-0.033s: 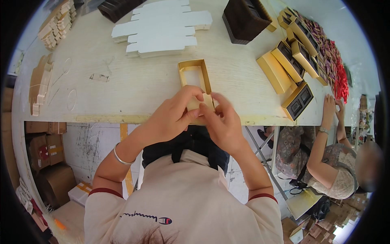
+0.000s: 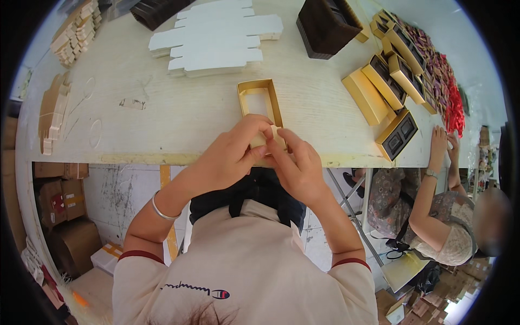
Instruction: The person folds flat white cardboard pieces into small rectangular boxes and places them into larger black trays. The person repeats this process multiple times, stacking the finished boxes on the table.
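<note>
Head view: both hands meet at the near edge of a pale wooden table (image 2: 179, 119), over the near end of an open gold box (image 2: 259, 103). The box is a shallow rectangular tray, lying flat with its long side running away from the person. The left hand (image 2: 230, 154) is curled, its fingers closed on the near end of the box and on a small cream piece (image 2: 277, 131) that shows between the 2 hands. The right hand (image 2: 295, 165) is also curled, its fingers pinching the same small piece and touching the box's near right corner. A silver bangle (image 2: 161, 210) sits on the left wrist.

Beyond the box lies a stack of flat white card cut-outs (image 2: 216, 40) with notched edges. At the far left edge are stacks of tan card pieces (image 2: 54, 111). At the far right stands a dark brown block of trays (image 2: 327, 21), and beside it a row of gold boxes (image 2: 379, 86), some showing dark inserts with 2 pockets. Further right runs a strip of red and purple packets (image 2: 447, 92).

At the right, another person's hands (image 2: 441, 141) rest on the table edge. Under the table, at the left, brown cartons (image 2: 59, 211) are piled.
</note>
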Motion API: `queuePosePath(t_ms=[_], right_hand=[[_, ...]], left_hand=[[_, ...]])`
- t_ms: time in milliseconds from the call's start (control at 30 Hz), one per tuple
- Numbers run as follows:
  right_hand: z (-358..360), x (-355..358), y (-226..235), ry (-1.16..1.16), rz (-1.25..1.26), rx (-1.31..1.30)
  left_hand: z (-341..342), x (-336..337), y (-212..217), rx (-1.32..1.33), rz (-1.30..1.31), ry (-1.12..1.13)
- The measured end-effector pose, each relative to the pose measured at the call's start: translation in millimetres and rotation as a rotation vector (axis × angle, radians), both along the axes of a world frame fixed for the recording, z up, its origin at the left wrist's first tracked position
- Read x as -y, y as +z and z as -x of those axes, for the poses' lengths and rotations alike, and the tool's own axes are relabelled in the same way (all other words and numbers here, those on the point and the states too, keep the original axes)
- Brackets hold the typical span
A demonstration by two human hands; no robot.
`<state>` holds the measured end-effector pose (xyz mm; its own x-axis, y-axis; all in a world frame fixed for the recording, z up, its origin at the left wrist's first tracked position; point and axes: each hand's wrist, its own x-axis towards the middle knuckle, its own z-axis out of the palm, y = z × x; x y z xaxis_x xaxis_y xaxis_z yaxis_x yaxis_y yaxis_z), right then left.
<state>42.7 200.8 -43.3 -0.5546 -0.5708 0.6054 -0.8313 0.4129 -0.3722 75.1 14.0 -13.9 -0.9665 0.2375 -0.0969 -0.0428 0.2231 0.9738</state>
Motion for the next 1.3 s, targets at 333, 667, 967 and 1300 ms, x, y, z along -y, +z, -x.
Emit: queuePosePath(t_ms=[333, 667, 967, 1300], right_hand=[[6.4, 3.3, 13.3, 0.036, -0.296, 0.083], [34.3, -8.1, 42.5, 0.287, -0.437, 0.455], [87.2, -30.9, 100.2, 0.207, -0.127, 0.232], [208.6, -32.4, 115.7, -0.04, -0.305, -0.19]], left_hand=[[-16.5, -10.0, -19.9, -0.648, 0.657, 0.125], [16.4, 22.6, 46.0, -0.419, 0.7, -0.28], [50.2, 41.5, 19.7, -0.518, 0.837, -0.333], [16.0, 39.0, -5.3, -0.44, 0.559, -0.005]])
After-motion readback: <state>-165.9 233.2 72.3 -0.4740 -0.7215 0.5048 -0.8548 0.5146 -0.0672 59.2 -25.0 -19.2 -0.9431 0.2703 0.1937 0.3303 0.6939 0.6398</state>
